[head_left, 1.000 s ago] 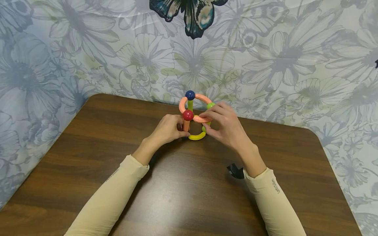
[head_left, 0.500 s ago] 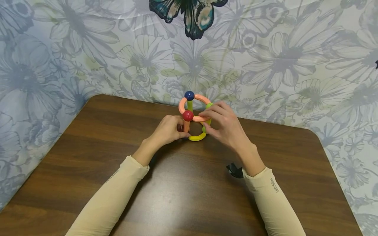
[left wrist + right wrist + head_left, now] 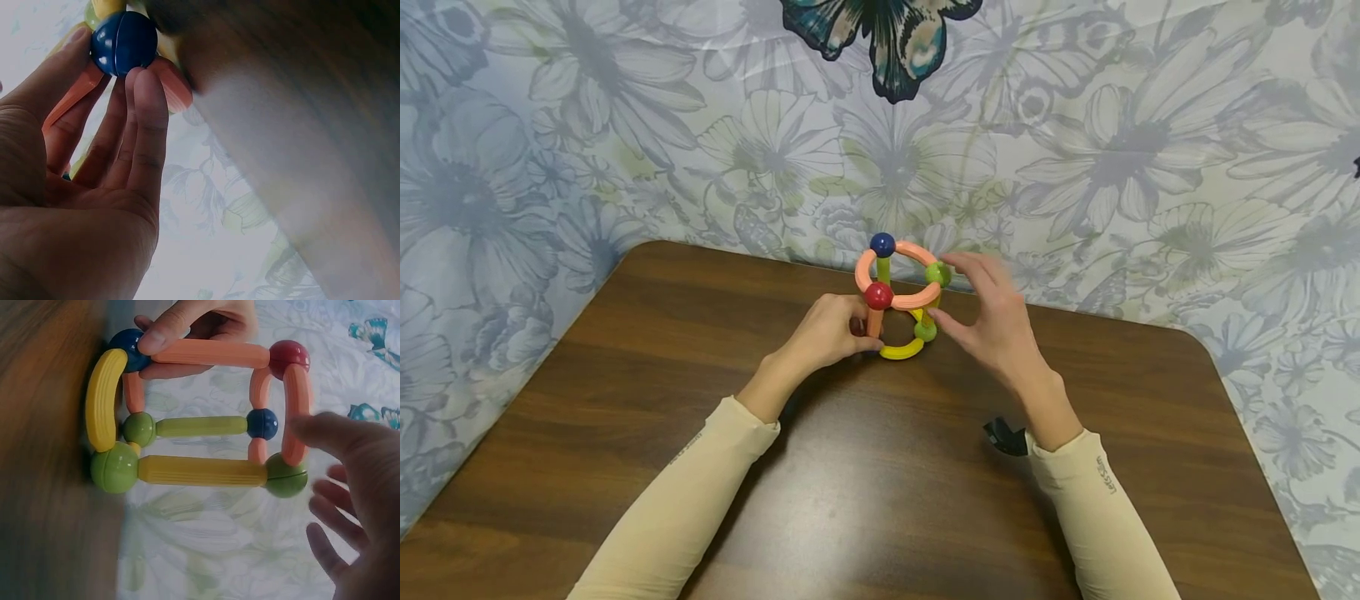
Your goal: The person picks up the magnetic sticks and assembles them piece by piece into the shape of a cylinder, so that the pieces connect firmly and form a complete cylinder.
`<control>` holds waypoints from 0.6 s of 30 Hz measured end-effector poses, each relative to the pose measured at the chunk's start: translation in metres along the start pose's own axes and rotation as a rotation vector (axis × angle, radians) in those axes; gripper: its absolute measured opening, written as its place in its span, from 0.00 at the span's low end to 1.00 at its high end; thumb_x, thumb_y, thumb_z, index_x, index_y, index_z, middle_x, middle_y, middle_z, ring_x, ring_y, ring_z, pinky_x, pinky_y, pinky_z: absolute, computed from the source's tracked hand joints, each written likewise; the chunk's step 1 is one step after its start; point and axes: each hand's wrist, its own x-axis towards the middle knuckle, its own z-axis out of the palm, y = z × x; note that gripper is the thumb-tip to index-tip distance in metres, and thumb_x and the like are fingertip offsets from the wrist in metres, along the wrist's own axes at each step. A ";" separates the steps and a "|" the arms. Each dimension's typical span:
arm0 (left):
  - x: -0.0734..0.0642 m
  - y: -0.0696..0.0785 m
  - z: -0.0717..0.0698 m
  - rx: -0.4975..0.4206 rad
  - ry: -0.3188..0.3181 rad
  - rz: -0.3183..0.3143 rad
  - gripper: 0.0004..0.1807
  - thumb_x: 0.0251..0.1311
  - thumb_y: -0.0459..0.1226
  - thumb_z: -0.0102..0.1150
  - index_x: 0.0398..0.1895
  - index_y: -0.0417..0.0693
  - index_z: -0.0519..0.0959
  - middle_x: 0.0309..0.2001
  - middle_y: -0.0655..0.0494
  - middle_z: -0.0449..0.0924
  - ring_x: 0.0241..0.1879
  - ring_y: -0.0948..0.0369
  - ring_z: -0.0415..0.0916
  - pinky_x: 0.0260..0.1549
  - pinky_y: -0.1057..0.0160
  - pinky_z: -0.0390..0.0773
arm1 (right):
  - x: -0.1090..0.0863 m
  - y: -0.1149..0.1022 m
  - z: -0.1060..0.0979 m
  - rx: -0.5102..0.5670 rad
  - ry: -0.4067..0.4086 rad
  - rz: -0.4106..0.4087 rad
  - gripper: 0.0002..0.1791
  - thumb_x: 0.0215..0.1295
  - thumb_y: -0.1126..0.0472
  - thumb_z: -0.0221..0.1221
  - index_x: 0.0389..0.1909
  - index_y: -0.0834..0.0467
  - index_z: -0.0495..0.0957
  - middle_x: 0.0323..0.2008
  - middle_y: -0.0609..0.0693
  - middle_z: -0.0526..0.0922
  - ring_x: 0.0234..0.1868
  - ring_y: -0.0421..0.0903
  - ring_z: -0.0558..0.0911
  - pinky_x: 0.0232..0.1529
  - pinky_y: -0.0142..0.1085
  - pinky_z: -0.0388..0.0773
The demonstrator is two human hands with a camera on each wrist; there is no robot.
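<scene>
A frame of magnetic balls and rods stands upright near the table's far edge. Its top ring has a blue ball, a red ball, a green ball and curved orange rods. Three straight uprights, one orange, one yellow and one light green, join it to a lower ring with curved yellow rods. My left hand pinches the lower blue ball below the orange upright. Beside the upper green ball, my right hand has its fingers spread, holding nothing.
The brown wooden table reaches to a wall covering printed with flowers and butterflies. A black strap hangs by the right sleeve.
My right hand has let go of the front curved orange rod and drawn off to the right, uncovering the green balls. The left hand keeps its place on the blue ball.
</scene>
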 end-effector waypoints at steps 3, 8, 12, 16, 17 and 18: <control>0.000 0.001 -0.001 0.008 -0.006 0.001 0.12 0.50 0.41 0.85 0.29 0.51 0.86 0.28 0.56 0.83 0.29 0.61 0.77 0.31 0.62 0.74 | -0.004 0.006 0.003 0.029 0.028 0.128 0.36 0.57 0.64 0.78 0.67 0.61 0.76 0.59 0.57 0.82 0.55 0.56 0.81 0.55 0.52 0.81; -0.001 0.002 -0.001 0.014 -0.021 -0.004 0.12 0.51 0.41 0.84 0.29 0.51 0.86 0.28 0.55 0.84 0.29 0.61 0.76 0.32 0.62 0.74 | -0.018 0.019 0.024 0.157 -0.138 0.359 0.28 0.64 0.61 0.74 0.63 0.59 0.79 0.55 0.57 0.86 0.53 0.56 0.86 0.55 0.52 0.84; 0.000 0.001 -0.001 0.014 -0.017 -0.004 0.12 0.51 0.40 0.84 0.28 0.53 0.86 0.30 0.57 0.85 0.30 0.60 0.77 0.33 0.61 0.74 | -0.026 0.025 0.041 0.215 -0.255 0.441 0.21 0.69 0.58 0.70 0.60 0.57 0.81 0.50 0.57 0.89 0.49 0.55 0.90 0.55 0.51 0.85; 0.001 0.000 -0.002 0.021 -0.002 -0.014 0.11 0.51 0.39 0.84 0.27 0.55 0.85 0.33 0.61 0.85 0.32 0.58 0.79 0.35 0.61 0.73 | -0.028 0.027 0.045 0.213 -0.248 0.448 0.15 0.68 0.60 0.71 0.53 0.58 0.84 0.42 0.56 0.91 0.44 0.54 0.91 0.50 0.50 0.87; 0.001 0.000 -0.002 0.022 -0.001 -0.020 0.11 0.51 0.39 0.83 0.27 0.55 0.85 0.34 0.61 0.85 0.32 0.58 0.79 0.35 0.60 0.72 | -0.028 0.027 0.045 0.209 -0.251 0.447 0.15 0.67 0.60 0.72 0.52 0.58 0.85 0.41 0.56 0.91 0.44 0.54 0.92 0.50 0.50 0.87; 0.001 0.000 -0.002 0.022 -0.002 -0.026 0.11 0.51 0.38 0.83 0.27 0.55 0.85 0.34 0.61 0.85 0.33 0.58 0.79 0.35 0.60 0.72 | -0.029 0.027 0.045 0.204 -0.259 0.446 0.15 0.66 0.61 0.72 0.52 0.58 0.85 0.41 0.55 0.91 0.43 0.54 0.92 0.49 0.49 0.87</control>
